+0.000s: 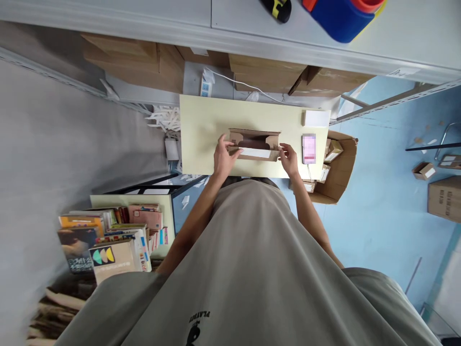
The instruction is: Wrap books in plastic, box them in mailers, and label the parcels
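Observation:
On the pale yellow table (pixel 203 120) lies a small brown cardboard box (pixel 254 133) with its top side open. A white label (pixel 255 152) shows on the side facing me. My left hand (pixel 225 156) grips the box's left end, thumb on the near side by the label and fingers at the far left corner. At the right end, my right hand (pixel 288 157) pinches the near right corner of the box between thumb and fingers. The inside of the box is dark, and I cannot make out its contents.
Right of the box are a phone (pixel 309 149) on a cable and a white box (pixel 316 118). A large carton (pixel 340 168) with small boxes stands beyond the table's right edge. Stacked books (pixel 118 240) sit at left. A grey shelf (pixel 162 19) spans the far side.

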Demonstrator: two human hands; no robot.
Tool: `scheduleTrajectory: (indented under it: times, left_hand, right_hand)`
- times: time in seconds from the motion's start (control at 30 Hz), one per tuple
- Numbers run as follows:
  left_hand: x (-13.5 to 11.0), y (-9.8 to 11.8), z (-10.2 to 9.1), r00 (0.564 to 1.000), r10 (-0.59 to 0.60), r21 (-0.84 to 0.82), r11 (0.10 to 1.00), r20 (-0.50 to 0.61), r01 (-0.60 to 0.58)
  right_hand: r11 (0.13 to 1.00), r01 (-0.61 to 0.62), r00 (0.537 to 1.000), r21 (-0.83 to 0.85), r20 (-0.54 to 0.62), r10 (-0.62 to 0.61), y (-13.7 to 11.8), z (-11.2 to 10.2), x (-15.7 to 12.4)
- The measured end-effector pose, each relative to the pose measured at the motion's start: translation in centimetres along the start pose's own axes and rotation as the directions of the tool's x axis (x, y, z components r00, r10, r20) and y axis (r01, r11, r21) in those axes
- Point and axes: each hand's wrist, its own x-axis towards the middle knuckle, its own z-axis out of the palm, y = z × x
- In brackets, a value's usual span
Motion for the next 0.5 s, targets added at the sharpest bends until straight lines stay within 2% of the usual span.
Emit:
scheduleTrajectory:
  times: [0.1,0.3,0.43,0.5]
  left_hand:
    - [1.2,-0.2,0.1,1.0,0.013,0.002,1.0,0.023,-0.013]
    - [2.1,-1.4,-0.4,0.993,0.092,0.066,0.993,0.074,-0.097]
    - [1.3,-1.8,0.0,0.993,0.075,0.023,0.997,0.088,-0.078]
    - [0.9,-1.9,0.3,0.994,0.07,0.035,0.997,0.082,-0.073]
  right_hand:
    - [0.998,0.059,0.998,0.02,0.002,-0.059,-1.0,-0.8,-0.3]
    - [0.976,0.196,0.98,-0.095,0.037,-0.193,-2.5,-1.5,-0.1]
    - [0.972,0.197,0.977,-0.124,0.106,-0.184,-1.6,-1.0,0.1]
    - [0.98,0.167,0.983,-0.11,0.097,-0.157,-1.1,-0.7,0.0]
